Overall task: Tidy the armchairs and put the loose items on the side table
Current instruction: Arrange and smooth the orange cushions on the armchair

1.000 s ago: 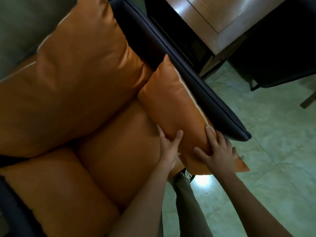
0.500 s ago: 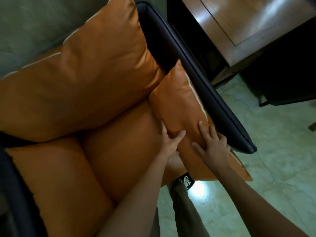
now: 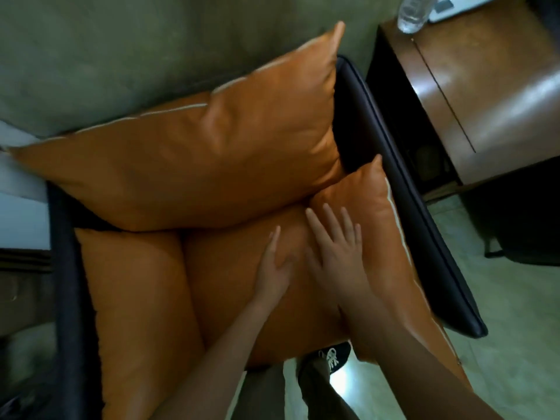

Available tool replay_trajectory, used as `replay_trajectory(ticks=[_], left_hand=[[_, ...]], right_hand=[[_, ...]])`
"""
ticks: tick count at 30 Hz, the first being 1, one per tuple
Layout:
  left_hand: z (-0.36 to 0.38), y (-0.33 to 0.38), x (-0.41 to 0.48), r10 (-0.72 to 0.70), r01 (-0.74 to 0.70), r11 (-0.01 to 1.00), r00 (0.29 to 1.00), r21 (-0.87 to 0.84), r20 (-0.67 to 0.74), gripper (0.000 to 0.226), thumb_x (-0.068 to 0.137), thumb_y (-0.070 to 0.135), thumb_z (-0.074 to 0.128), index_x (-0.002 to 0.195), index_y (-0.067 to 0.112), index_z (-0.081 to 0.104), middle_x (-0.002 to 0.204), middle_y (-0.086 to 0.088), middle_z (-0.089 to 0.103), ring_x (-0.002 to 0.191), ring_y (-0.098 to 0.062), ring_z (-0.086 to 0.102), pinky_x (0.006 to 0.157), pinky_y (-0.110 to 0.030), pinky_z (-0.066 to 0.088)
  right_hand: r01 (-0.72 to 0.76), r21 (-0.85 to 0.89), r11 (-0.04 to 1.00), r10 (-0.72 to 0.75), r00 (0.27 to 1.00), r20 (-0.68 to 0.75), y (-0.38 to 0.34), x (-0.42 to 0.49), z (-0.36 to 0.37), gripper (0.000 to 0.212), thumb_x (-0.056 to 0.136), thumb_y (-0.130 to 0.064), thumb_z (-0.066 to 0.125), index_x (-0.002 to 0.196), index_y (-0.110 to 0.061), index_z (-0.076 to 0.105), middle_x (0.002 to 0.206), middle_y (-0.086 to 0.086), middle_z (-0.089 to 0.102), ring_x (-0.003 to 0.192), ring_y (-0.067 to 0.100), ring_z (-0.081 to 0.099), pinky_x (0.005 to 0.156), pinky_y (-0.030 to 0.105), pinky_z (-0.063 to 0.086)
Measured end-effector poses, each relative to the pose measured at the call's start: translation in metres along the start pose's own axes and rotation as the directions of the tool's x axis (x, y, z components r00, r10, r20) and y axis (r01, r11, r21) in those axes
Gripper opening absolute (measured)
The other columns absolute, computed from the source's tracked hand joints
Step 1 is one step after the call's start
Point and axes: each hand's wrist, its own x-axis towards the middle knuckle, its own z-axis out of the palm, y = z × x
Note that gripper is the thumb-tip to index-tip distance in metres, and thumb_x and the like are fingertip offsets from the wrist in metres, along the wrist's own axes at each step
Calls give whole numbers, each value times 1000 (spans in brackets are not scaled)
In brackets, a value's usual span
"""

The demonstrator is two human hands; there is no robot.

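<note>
An armchair with a dark frame (image 3: 403, 189) holds orange leather cushions. A large back cushion (image 3: 194, 159) leans against the wall. A side cushion (image 3: 381, 237) stands along the right armrest, and another side cushion (image 3: 136, 301) lies at the left. My right hand (image 3: 336, 253) lies flat with spread fingers on the right side cushion. My left hand (image 3: 272, 268) presses with straight fingers on the seat cushion (image 3: 230, 283), right where it meets the side cushion. Neither hand holds anything.
A brown wooden side table (image 3: 491, 86) stands to the right of the armchair, with a clear plastic bottle (image 3: 412, 13) and a white item (image 3: 454, 6) at its far edge. Green tiled floor (image 3: 500, 313) lies to the right. My shoe (image 3: 333, 356) shows below the seat.
Both hands have slid further back along the right side cushion, towards the back cushion. The view has tilted up, bringing the side table's top and the bottle into sight.
</note>
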Motion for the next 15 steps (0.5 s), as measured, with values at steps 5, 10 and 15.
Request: replay_trajectory(ticks=[5, 10, 15], left_hand=[[-119, 30, 32, 258, -177, 901, 952, 395, -163, 60, 98, 46, 53, 153, 36, 30, 164, 10, 19, 153, -15, 4, 119, -35, 15], [-228, 51, 67, 369, -202, 823, 901, 531, -228, 64, 98, 46, 55, 155, 35, 29, 165, 6, 17, 154, -20, 1, 120, -37, 14], [-290, 71, 111, 356, -193, 722, 927, 664, -117, 58, 102, 45, 44, 155, 37, 25, 167, 4, 11, 154, -23, -2, 125, -46, 9]], right_hand=[[158, -71, 985, -159, 987, -5, -77, 82, -3, 67, 102, -44, 46, 158, -43, 9, 168, -3, 10, 155, 27, -4, 123, 56, 5], [265, -159, 951, -263, 964, 36, -144, 156, 4, 65, 101, -44, 45, 158, -40, 13, 168, 0, 13, 155, 31, -1, 122, 59, 6], [291, -180, 940, -287, 957, 50, -193, 229, 17, 63, 101, -43, 43, 158, -37, 16, 168, 1, 15, 155, 31, 2, 121, 60, 5]])
